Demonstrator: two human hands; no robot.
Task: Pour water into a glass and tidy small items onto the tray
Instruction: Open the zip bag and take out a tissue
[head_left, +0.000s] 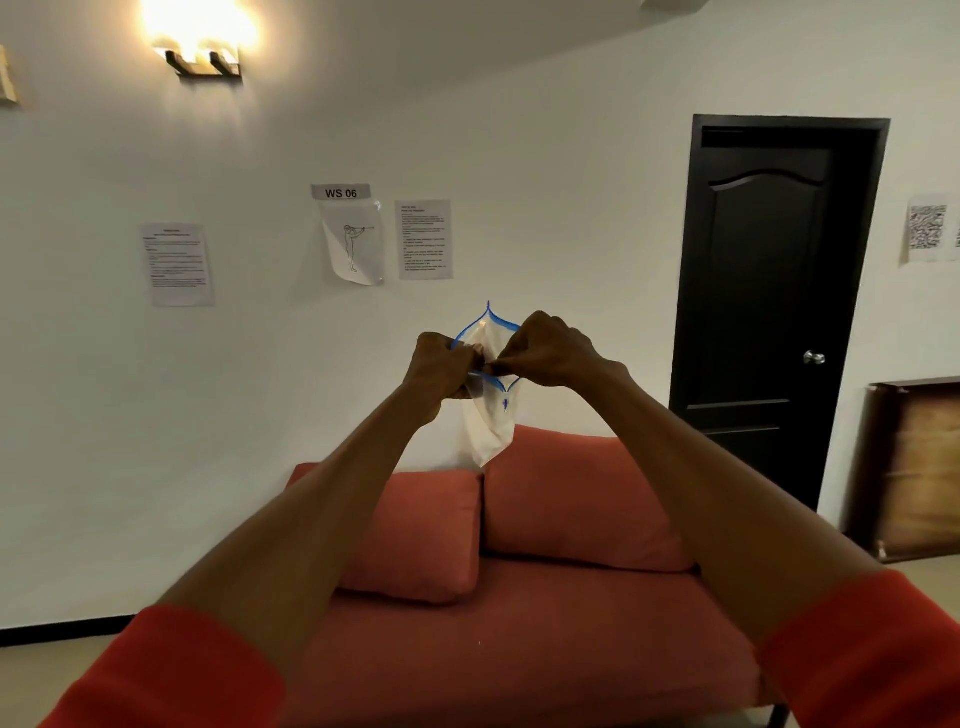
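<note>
Both my arms are stretched out in front of me at chest height. Between my hands hangs a clear plastic zip bag (491, 431) with a blue seal strip along its mouth. My left hand (441, 366) pinches one side of the mouth and my right hand (545, 351) pinches the other, so the blue rim is pulled apart into an open loop. The bag's body droops below my fingers, and I cannot tell whether anything is inside. No glass, water or tray is in view.
An orange sofa (519, 649) with two cushions (415, 535) stands below my hands against a white wall with taped paper sheets (423, 239). A dark shut door (769, 312) is at the right, with a wooden panel (919, 467) leaning beside it.
</note>
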